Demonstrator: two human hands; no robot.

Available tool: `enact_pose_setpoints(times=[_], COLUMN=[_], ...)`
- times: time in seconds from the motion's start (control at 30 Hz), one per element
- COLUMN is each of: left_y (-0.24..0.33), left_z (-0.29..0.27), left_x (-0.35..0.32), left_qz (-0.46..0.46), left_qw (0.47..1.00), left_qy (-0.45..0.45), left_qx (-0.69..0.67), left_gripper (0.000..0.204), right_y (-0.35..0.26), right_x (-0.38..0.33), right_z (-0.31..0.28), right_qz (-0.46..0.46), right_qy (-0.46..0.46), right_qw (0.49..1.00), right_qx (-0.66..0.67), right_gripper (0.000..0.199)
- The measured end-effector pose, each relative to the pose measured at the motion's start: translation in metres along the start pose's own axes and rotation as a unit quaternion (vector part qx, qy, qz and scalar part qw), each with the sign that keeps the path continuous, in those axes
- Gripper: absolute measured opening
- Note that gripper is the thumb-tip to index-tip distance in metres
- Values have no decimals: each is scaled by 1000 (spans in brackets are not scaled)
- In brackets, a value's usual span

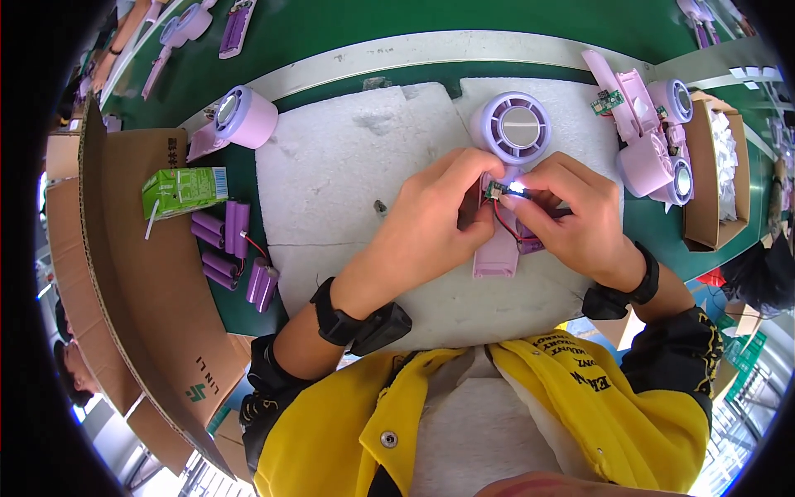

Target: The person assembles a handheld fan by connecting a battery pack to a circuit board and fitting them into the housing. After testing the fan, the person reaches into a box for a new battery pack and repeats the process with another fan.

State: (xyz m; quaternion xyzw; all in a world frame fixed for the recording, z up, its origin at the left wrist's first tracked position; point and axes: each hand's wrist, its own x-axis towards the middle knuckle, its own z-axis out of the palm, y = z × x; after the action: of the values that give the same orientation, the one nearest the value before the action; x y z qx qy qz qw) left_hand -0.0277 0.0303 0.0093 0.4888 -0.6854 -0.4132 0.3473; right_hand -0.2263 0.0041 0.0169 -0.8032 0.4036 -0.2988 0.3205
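A handheld fan with a round lilac head [515, 128] lies on the white foam sheet, its opened pink handle [495, 261] toward me. At the handle's upper end a small green circuit board [495, 190] shows, with a bright white light lit on it. Red wires run from the board down to a purple battery cell, partly covered by my fingers. My left hand [439, 199] is closed at the left of the handle, index finger and thumb against the fan beside the board. From the right, my right hand [575, 207] pinches the board near the light.
Purple battery cells [236, 228] lie left beside a green drink carton [184, 192] and a big cardboard box [157, 273]. Another fan [246, 118] stands at the far left. On the right are several fan parts [642, 124] and a carton of white pieces [722, 170].
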Motion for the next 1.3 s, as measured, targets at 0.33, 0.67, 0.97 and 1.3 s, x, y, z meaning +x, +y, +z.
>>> enact_pose_setpoints(times=[0.33,0.67,0.97,1.3], left_y=[-7,-9,-7,-5], left_z=[-10,-9,-8,-11], left_x=[4,4,5,4], left_qz=[-11,-6,-5,-38], left_qw=[992,990,992,990], left_qy=[-62,-66,-56,-88], left_qx=[-108,-125,-113,-103], left_gripper=[38,38,38,40], right_y=[0,5,-1,-3], right_x=[2,4,2,-1], right_z=[-2,-6,-3,-4], right_qz=[14,-34,-73,-82], right_qy=[-3,-17,-5,-9], right_qw=[1000,999,996,993], right_qx=[28,18,-55,-87], right_gripper=[19,21,20,20])
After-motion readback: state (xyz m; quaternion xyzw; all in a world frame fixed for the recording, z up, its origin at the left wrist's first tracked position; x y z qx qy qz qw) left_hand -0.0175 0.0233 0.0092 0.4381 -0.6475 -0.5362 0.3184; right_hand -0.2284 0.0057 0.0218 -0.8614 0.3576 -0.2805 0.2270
